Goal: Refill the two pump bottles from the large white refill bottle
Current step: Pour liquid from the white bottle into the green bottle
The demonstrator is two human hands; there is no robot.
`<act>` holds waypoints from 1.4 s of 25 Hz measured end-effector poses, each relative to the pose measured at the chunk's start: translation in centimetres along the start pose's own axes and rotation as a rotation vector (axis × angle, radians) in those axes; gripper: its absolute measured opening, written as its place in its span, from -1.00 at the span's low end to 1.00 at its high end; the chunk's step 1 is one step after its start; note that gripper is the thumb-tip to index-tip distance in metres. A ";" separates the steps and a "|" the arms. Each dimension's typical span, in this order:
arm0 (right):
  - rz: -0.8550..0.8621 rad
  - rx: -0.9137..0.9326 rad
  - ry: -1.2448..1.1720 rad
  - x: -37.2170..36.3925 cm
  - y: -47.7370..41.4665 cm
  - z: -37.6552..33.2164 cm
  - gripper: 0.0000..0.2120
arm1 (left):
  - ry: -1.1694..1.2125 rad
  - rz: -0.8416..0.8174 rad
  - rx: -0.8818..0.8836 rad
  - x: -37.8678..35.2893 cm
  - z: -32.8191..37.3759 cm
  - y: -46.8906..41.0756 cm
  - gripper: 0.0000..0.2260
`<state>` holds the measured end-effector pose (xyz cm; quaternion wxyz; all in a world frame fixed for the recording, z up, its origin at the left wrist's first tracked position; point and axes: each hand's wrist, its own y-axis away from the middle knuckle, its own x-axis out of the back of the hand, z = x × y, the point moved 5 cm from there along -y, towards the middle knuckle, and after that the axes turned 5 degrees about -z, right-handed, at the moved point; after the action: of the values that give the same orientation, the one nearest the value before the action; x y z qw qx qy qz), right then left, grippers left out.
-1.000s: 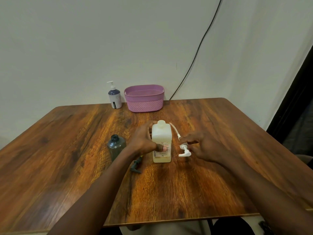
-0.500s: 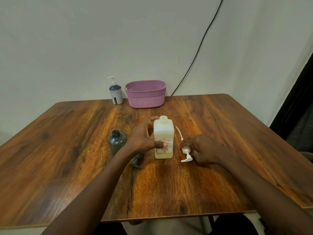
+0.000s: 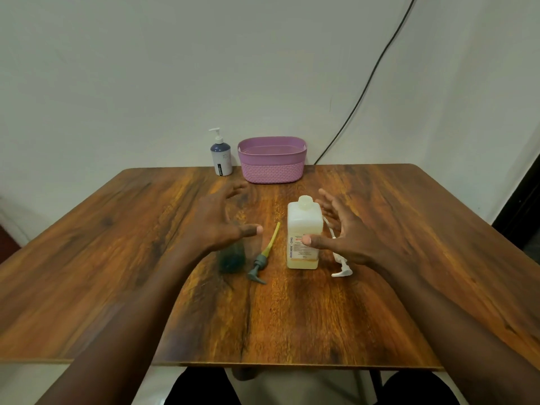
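Observation:
The white refill bottle (image 3: 304, 235) stands upright at the table's middle with its cap on. My right hand (image 3: 347, 232) hovers open just right of it, thumb in front of the label, holding nothing. A white pump head (image 3: 340, 267) lies on the table under that hand. My left hand (image 3: 222, 223) is open and raised, left of the bottle. Below it stands a dark grey bottle (image 3: 232, 258), mostly hidden and blurred. A grey pump head with a yellowish tube (image 3: 261, 263) lies between the two bottles. A blue-and-white pump bottle (image 3: 221, 159) stands at the back.
A purple basket (image 3: 271, 168) sits at the back edge beside the blue-and-white pump bottle. A black cable (image 3: 365, 92) runs down the wall behind the wooden table (image 3: 292, 317). A dark doorway edge is at the far right.
My left hand has let go of the refill bottle and lifted away to the left. My right hand has left the white pump head on the table and risen, fingers spread.

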<state>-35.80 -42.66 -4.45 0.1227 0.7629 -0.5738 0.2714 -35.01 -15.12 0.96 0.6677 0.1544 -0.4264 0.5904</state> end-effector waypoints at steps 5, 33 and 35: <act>0.034 -0.035 -0.171 -2.3 -1.0 1.2 0.12 | 0.060 -0.040 0.102 -0.6 -3.7 2.2 -0.14; 0.560 0.503 0.635 -0.8 0.1 -9.7 -0.32 | 0.196 0.253 -0.087 -2.1 -0.1 3.7 -0.23; 0.550 0.526 0.649 -0.9 -0.1 -9.8 -0.33 | 0.184 0.256 -0.086 -2.0 -0.3 3.6 -0.21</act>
<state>-38.58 -37.04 3.10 0.0222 0.4649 -0.5981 0.6524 -38.06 -15.31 -1.74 0.6294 0.0153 -0.4043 0.6635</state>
